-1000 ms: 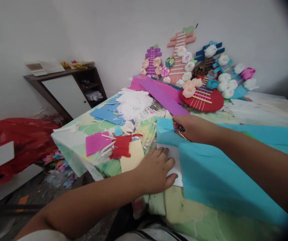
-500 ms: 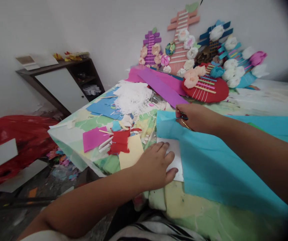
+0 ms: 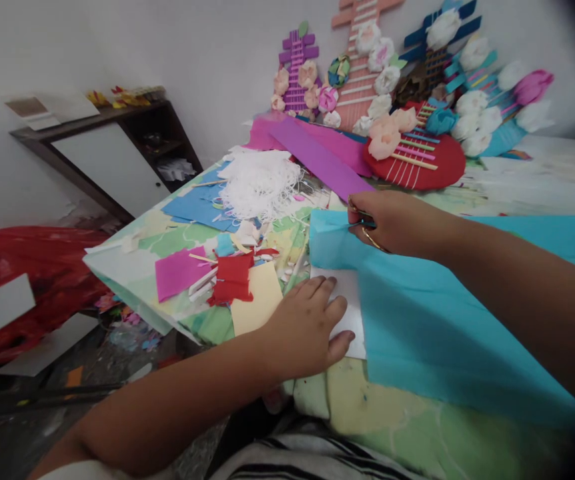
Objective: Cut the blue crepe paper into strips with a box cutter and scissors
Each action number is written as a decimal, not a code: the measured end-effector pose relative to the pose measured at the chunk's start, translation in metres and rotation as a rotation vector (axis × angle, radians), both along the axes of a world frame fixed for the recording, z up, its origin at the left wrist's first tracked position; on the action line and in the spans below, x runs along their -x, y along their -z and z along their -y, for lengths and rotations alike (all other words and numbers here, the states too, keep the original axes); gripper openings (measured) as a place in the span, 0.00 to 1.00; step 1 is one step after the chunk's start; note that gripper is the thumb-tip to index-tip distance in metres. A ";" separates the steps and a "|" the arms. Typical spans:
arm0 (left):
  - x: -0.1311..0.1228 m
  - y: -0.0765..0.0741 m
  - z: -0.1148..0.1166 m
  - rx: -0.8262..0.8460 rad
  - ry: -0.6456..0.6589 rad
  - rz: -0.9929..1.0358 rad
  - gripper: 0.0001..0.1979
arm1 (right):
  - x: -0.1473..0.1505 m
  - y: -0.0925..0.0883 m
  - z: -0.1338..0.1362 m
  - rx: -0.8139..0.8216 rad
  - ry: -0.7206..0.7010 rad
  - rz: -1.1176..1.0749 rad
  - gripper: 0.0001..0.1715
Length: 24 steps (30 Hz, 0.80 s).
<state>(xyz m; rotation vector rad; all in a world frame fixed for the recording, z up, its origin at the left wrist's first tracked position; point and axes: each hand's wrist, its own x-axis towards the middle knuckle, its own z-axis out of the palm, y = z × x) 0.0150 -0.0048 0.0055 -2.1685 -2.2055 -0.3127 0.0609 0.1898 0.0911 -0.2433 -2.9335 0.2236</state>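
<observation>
Pale green, blotchy cloth (image 3: 407,433) underlies one smooth turquoise sheet (image 3: 442,333), which spreads wide across the right side. At the back are five guitar-like models (image 3: 450,167), decked with crumpled flowers (image 3: 385,137), near one flat purple strip (image 3: 317,157) and one stringy white heap (image 3: 262,183). The left hand (image 3: 307,327) lies palm down, fingers slightly apart, on one white card (image 3: 351,307). The right hand (image 3: 387,219) curls its fingers around gold-handled scissors (image 3: 374,241) at the sheet's left end; how far the blades part, I cannot tell.

A craft workshop, by its look: paper flowers (image 3: 384,136), coloured sheets (image 3: 432,327), white strands (image 3: 260,187) and offcuts (image 3: 232,279) crowd the bench (image 3: 397,407); scraps (image 3: 150,341) litter the floor (image 3: 117,367).
</observation>
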 end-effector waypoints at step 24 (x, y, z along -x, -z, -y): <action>0.022 -0.043 -0.021 0.151 0.121 -0.105 0.07 | -0.074 -0.008 -0.005 0.349 0.122 -0.032 0.19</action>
